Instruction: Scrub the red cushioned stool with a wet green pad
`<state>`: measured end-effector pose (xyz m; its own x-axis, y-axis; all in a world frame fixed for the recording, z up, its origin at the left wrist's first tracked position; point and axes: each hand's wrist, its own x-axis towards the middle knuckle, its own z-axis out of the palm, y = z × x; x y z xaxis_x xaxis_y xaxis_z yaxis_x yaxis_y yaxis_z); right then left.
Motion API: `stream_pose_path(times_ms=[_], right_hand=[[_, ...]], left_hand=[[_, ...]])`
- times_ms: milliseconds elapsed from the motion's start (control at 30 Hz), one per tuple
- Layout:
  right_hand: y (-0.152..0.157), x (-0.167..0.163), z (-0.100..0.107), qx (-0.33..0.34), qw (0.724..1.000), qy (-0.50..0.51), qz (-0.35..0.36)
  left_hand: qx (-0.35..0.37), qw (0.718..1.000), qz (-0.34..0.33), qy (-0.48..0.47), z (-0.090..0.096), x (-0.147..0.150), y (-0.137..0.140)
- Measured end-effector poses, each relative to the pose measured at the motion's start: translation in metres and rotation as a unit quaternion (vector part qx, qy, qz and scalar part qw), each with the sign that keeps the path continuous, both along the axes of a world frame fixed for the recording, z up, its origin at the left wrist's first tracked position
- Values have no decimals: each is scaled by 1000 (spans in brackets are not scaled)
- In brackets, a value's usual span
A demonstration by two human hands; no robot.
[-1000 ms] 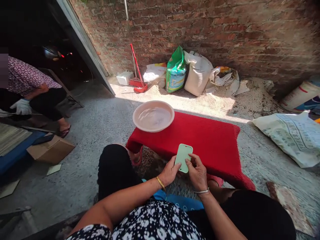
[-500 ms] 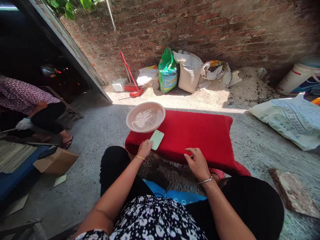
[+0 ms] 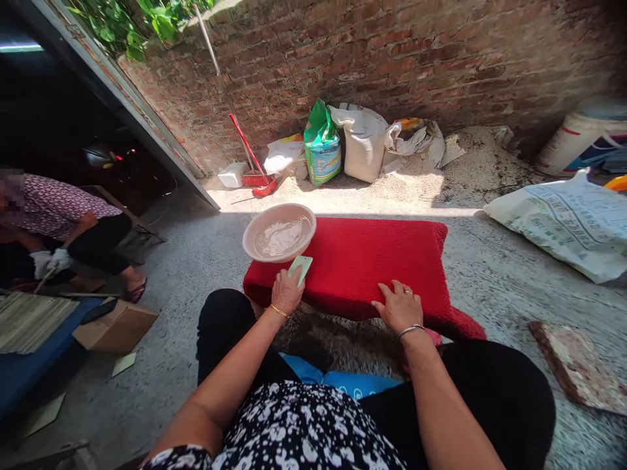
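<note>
My left hand (image 3: 287, 292) is closed on a thin pale-green plate (image 3: 302, 266) with rounded corners and a small hole near its far end. The plate is tilted over the near left part of a bench covered in red cloth (image 3: 377, 254), close to a basin of water (image 3: 280, 233). My right hand (image 3: 399, 307) lies at the bench's front edge with its fingers spread on the red cloth and nothing in it. A ring and a bracelet show on that hand and wrist.
Left, another person (image 3: 68, 209) in white gloves sits by stacked sheets (image 3: 34, 320) and a cardboard box (image 3: 117, 323). Sacks (image 3: 365, 143) and a red broom (image 3: 252, 176) stand along the brick wall. A large sack (image 3: 568, 219) and a slab (image 3: 578, 369) lie right.
My left hand has turned, so its back now covers more of the green plate. My right hand has moved right and come down flat, its fingers spreading on the red cloth.
</note>
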<state>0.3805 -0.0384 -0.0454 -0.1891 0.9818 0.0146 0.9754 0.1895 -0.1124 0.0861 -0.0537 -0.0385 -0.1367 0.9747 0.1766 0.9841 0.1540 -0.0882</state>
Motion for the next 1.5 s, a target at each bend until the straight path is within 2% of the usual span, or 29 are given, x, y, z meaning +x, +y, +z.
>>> stream_pose_path(times_ms=[133, 267, 400, 467, 533, 700, 767, 833, 967, 1033, 1100, 1200, 1300, 1367, 1500], right_hand=[[-1, -1, 3, -7, 1000, -3, -2], [-2, -2, 5, -15, 1000, -15, 2], [-3, -5, 6, -22, 999, -34, -5], [-3, -6, 6, -29, 999, -44, -10], [-4, -6, 6, -33, 998, -48, -10], [-4, -6, 6, -30, 999, -42, -6], [-4, -6, 5, -31, 999, -41, -8], [-4, -6, 4, -31, 999, -40, -9], [-5, -6, 3, -29, 999, -41, -10], [-5, -6, 3, -30, 999, -44, -11], [-6, -6, 4, -32, 998, -46, -11], [-6, -7, 6, -33, 998, -45, -8], [-5, -7, 8, -38, 998, -44, -8], [-5, -8, 9, -41, 998, -44, -10], [-6, -9, 10, -39, 998, -44, -12]], left_hand=[[17, 1000, 24, -2, -1, 14, 10], [2, 999, 45, -14, -7, 47, 17], [-25, 999, -44, -6, -11, 90, 17], [-30, 996, -79, -4, -10, 99, 15], [-21, 997, -69, -4, -6, 94, 14], [-20, 998, 57, 3, 1, 52, 18], [-25, 997, 74, 4, -1, 51, 21], [-25, 999, 46, 5, -6, 66, 24], [-29, 995, -90, 2, -11, 107, 30], [-22, 994, -110, -2, -6, 111, 37], [-11, 997, -78, -5, 1, 101, 47], [-1, 1000, 10, -12, 9, 77, 61], [-8, 998, 57, -24, 5, 76, 66], [-19, 999, 27, -31, -2, 92, 62], [-24, 995, -93, -32, -10, 126, 57]])
